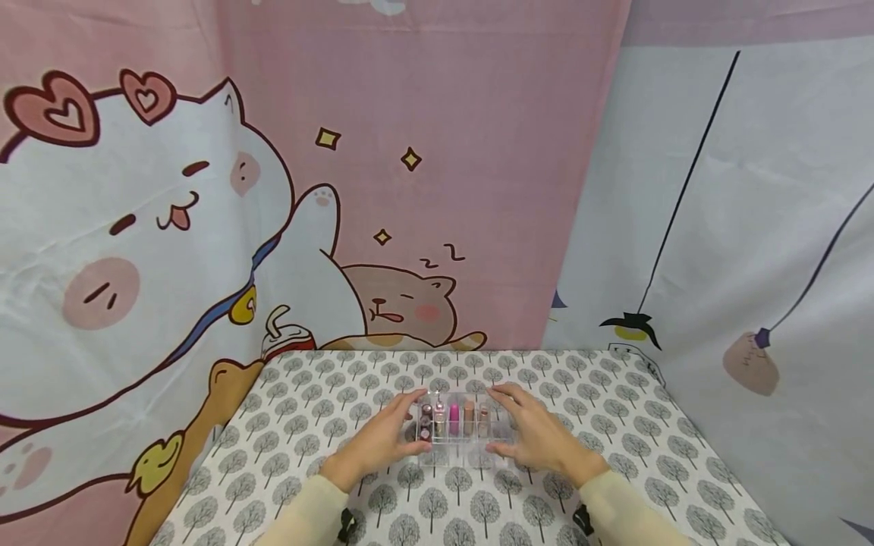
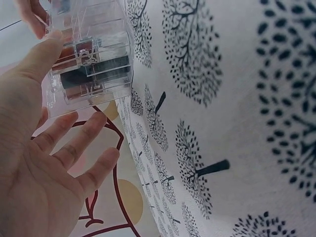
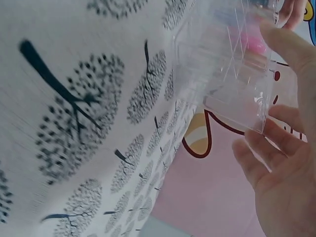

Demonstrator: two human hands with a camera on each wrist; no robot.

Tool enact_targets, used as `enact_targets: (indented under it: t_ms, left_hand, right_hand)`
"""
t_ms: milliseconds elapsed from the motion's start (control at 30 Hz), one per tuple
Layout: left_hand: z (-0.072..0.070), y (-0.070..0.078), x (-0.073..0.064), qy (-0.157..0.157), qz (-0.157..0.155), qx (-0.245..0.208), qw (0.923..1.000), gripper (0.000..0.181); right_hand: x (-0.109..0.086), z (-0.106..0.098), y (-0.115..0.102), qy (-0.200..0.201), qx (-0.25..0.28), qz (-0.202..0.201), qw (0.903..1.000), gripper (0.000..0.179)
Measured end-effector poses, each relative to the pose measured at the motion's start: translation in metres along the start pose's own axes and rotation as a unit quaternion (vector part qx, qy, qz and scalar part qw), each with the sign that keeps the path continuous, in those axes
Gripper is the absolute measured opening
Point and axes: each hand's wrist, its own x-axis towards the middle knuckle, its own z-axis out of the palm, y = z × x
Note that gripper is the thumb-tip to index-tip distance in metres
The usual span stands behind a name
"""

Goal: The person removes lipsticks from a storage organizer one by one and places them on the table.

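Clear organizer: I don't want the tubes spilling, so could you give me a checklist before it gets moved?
1. Left hand at the left end of the clear organizer: ok, thumb on the near side, fingers toward the far side.
2. Right hand at the right end: ok, placed likewise.
3. Magenta tube inside the organizer: ok.
4. Every compartment filled: not ok; the right-end compartment looks empty.
5. Firm grip: cannot tell; pressure doesn't show.
6. Base flat on the tree-print cloth: cannot tell.
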Motion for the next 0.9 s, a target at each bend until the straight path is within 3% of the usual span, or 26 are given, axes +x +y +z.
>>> enact_targets:
  t_ms: [400,700,900]
  left_hand:
    - [0.003,0.001,0.001,0.001,-0.010,0.006,0.9999,0.106]
    - [-0.001,0.004,0.004,0.023,0.004,0.043,0.9988,0.106]
    - [0.001,0.006,0.003,0.027,0.006,0.044,0.9986,0.103]
  right_hand:
    - [0.011,-0.008,0.008,-0.063,0.066,0.017,0.9957,0.110]
    - [0.016,-0.006,0.012,-0.053,0.081,0.025,0.9950,0.108]
    - [0.010,-0.001,0.014,-0.049,0.098,0.020,0.9938,0.107]
